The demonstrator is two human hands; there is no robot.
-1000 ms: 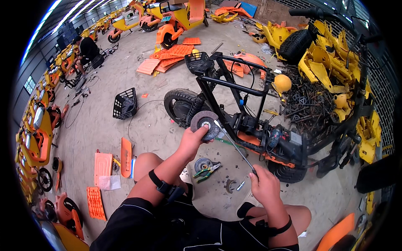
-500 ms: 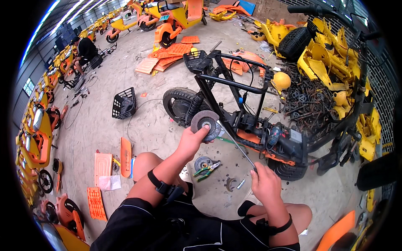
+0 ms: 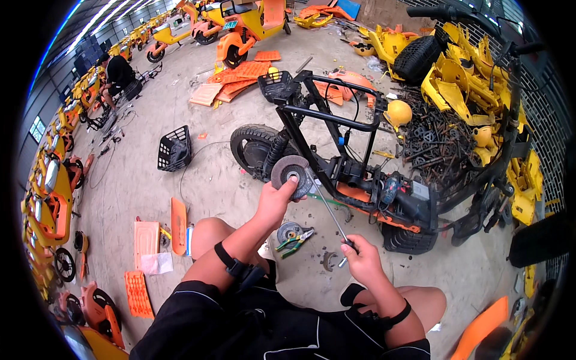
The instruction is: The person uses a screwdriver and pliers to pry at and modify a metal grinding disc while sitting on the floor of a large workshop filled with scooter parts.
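Note:
My left hand (image 3: 276, 198) grips a round grey disc with a brownish rim (image 3: 279, 174), thumb pressed at its centre. A long thin metal screwdriver (image 3: 329, 211) is closed in my right hand (image 3: 364, 262), its handle partly hidden by the fingers. The shaft slants up and left, and its tip is at the disc's right edge; I cannot tell if they touch. On the floor below lie green-handled pliers (image 3: 295, 242) beside another round grey part (image 3: 287, 230). A curved metal piece (image 3: 328, 261) and a small shiny metal cylinder (image 3: 342, 262) lie near my right hand.
A stripped black scooter frame (image 3: 336, 120) with its wheel (image 3: 249, 147) stands just ahead. A black basket (image 3: 174, 148) sits to the left. Yellow panels (image 3: 456, 84) and dark metal parts (image 3: 432, 141) are heaped at the right. Another person (image 3: 119, 71) crouches far left.
My right hand has moved up and left, bringing the screwdriver's tip higher along the disc's right side. My left hand still holds the disc. The whole view has shifted slightly.

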